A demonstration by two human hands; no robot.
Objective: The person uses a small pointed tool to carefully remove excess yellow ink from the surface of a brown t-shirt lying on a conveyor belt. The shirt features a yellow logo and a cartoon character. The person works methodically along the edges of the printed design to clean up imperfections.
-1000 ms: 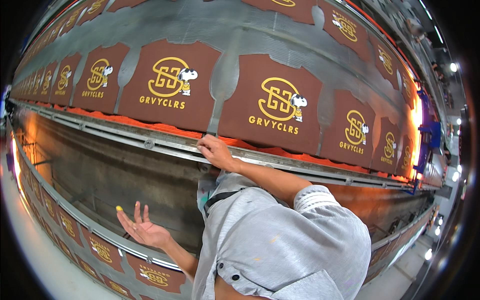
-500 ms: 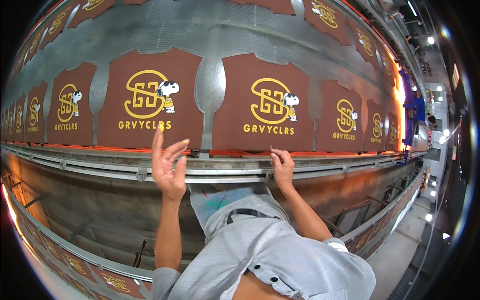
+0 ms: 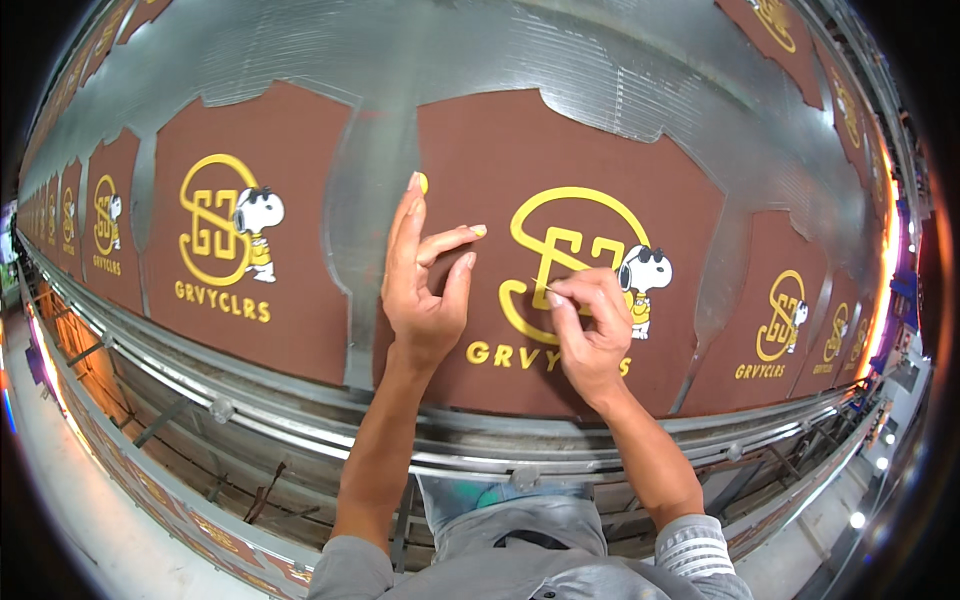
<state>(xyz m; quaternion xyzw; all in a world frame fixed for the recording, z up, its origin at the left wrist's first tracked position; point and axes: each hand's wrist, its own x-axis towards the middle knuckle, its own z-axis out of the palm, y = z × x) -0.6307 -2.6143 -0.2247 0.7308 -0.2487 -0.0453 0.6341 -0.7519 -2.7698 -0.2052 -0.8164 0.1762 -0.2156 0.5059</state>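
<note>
Head view, maroon fabric panel [image 3: 480,150], yellow emblem print [image 3: 560,250], cartoon dog, hands touching

Bright, even light; the long silvery metal bench [image 3: 600,70] shows soft glare. Orange glow at both sides. Fisheye bends edges; dark corners; centre sharp.

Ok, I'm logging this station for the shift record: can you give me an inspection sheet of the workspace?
Surface: long grey metal belt carrying flat brown fabric pieces.
Job's things: brown fabric piece with yellow emblem print and cartoon dog.
Clutter: nothing seen.
Hands: left hand raised, fingers spread, over the piece's left part; right hand pinched at the emblem, what it pinches too small to tell.
Cables: nothing seen.
Surroundings: metal rails below; more printed pieces along the belt.
</note>
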